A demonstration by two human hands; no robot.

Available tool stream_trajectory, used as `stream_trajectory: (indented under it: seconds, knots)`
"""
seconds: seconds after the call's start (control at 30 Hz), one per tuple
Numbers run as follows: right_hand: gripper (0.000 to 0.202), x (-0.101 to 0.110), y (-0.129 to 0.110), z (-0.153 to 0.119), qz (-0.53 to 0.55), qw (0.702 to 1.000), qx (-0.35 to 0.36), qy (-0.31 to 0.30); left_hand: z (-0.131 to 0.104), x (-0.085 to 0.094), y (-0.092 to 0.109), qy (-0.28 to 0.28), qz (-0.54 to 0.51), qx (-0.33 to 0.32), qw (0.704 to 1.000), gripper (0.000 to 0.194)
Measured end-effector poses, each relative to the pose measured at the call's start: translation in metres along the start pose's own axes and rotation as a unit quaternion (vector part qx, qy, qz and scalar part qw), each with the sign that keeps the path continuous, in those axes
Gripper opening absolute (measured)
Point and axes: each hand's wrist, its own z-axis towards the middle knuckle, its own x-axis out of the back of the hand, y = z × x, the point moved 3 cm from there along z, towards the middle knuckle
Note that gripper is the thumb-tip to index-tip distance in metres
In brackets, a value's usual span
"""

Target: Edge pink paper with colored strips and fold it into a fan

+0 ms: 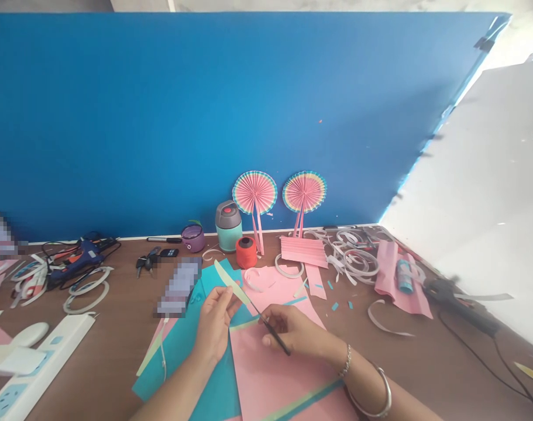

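Observation:
My left hand [217, 320] pinches a pale yellow-green paper strip [226, 278], which slants up to the left beyond the fingertips. Closed around a slim black-handled tool [278, 340], my right hand [292, 333] keeps its narrow tip at the strip's lower end. Whether it is a knife or scissors I cannot tell. Below the hands lies a pink paper sheet [270, 374] with yellow-green and teal bands along its edges. Teal paper [178, 362] is spread under my left forearm.
Two pleated round fans [254, 192] lean on the blue partition [161, 117]. Nearby stand a teal-grey bottle [229, 231], a red thread spool [246, 252] and a purple cup [193, 238]. Glue guns [79, 257], a power strip [42, 374] and coiled white strips [358, 260] lie around.

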Motion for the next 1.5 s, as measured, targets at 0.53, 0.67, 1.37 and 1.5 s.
stream_trajectory:
  seconds: [0.53,0.67,1.37,1.5]
  knots:
    - [0.038,-0.0022,-0.0059,-0.0003,-0.018,1.0,-0.008,0.001,-0.0018,-0.0014,-0.0014,0.003,-0.02,0.019,1.0,0.03]
    - [0.035,-0.0032,-0.0054,-0.0007,-0.019,1.0,-0.005,0.0,-0.002,-0.0002,-0.0028,0.006,-0.028,0.023,0.999,0.03]
    - [0.031,-0.0038,-0.0037,-0.001,-0.019,1.0,0.001,0.004,-0.0017,0.0013,-0.0032,0.009,-0.022,0.019,1.0,0.03]
    - [0.031,-0.0035,-0.0033,-0.0004,-0.021,1.0,0.003,0.004,-0.001,0.0023,-0.005,0.004,-0.023,0.021,1.0,0.029]
